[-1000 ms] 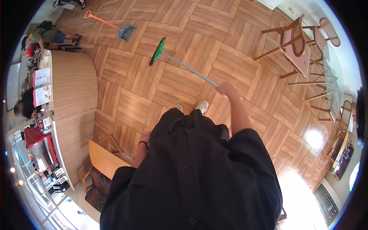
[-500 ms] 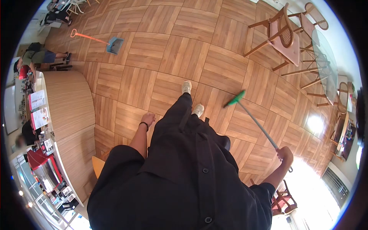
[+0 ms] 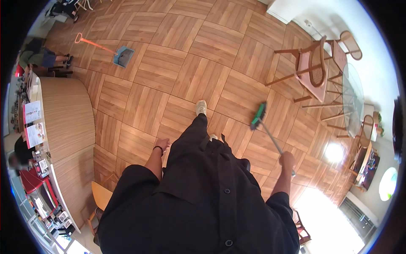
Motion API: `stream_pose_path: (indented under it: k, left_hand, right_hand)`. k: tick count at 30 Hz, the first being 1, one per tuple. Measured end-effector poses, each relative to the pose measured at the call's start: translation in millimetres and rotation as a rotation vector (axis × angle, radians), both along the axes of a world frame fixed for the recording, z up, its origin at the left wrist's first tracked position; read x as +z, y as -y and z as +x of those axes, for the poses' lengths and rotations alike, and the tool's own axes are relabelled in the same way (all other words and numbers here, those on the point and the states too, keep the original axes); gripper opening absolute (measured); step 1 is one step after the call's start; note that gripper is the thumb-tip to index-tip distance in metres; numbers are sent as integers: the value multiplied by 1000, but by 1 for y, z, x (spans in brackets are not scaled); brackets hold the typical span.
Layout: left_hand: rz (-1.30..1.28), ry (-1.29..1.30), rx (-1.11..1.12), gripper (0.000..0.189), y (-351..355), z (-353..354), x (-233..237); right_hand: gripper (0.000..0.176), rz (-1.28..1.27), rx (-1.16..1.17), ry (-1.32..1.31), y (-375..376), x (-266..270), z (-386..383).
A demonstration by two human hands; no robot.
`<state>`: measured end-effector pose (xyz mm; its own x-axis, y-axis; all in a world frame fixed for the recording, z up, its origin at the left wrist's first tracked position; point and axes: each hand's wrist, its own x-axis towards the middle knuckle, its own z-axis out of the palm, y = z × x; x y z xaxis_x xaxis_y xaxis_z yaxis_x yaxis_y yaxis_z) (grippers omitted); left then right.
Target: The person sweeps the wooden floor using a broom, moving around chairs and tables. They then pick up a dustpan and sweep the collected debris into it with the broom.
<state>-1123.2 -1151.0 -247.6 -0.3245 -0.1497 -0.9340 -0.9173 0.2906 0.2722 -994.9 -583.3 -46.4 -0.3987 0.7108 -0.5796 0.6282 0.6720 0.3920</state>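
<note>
Where our right hand (image 3: pixel 287 159) closes: broom handle (image 3: pixel 271 137), partly covered
Our left hand (image 3: pixel 163 144): loosely open, fingers indistinct
Rear shoe (image 3: pixel 213 137): mostly hidden

Broom (image 3: pixel 259 116) now farther from dustpan (image 3: pixel 124 56)

On the brown wooden floor (image 3: pixel 203 78) with pattern of squares, there is one blue dustpan (image 3: pixel 124 56) with long orange handle, also wooden chairs (image 3: pixel 313 78) with pink seats.
</note>
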Motion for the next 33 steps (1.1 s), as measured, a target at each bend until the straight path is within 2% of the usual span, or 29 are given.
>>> stream_pose_path:
  k: [4,6,8,10,12,14,15,18,21,25,29,31,33]
  left_hand:
    - [-23,124,178,19,16,-16,-7]
    - [-40,123,196,20,17,-30,-8]
    - [-86,98,175,20,6,-53,3]
    - [-7,63,197,20,8,-75,2]
    - [45,3,193,21,8,-96,2]
    - [79,-68,239,22,15,-115,-4]
    - [97,-103,262,22,20,-123,-8]
    - [55,-141,320,22,23,-146,4]
    - [14,-49,272,19,25,-151,4]
    - [-28,101,208,20,13,-141,-3]
    - [-46,130,175,21,-22,-140,-11]
    - [-104,115,157,22,-58,-150,3]
    - [-23,105,189,21,-84,-163,9]
  right_hand:
    - [21,-182,295,-36,52,-21,-115]
    - [21,-267,278,-21,92,-3,-195]
    - [18,-319,393,-124,119,-18,-257]
    - [18,-379,498,-122,139,-60,-311]
    - [23,-429,370,-121,168,-49,-361]
    - [29,-458,362,-97,168,-61,-388]
    - [33,-471,358,-85,166,-65,-395]
    - [38,-479,318,-139,140,-18,-396]
    - [45,-454,324,-82,66,-15,-368]
    - [46,-406,291,-83,-23,59,-318]
    - [45,-226,190,-30,-89,125,-288]
    - [40,-87,221,-63,-117,122,-280]
    - [33,23,277,-111,-140,112,-282]
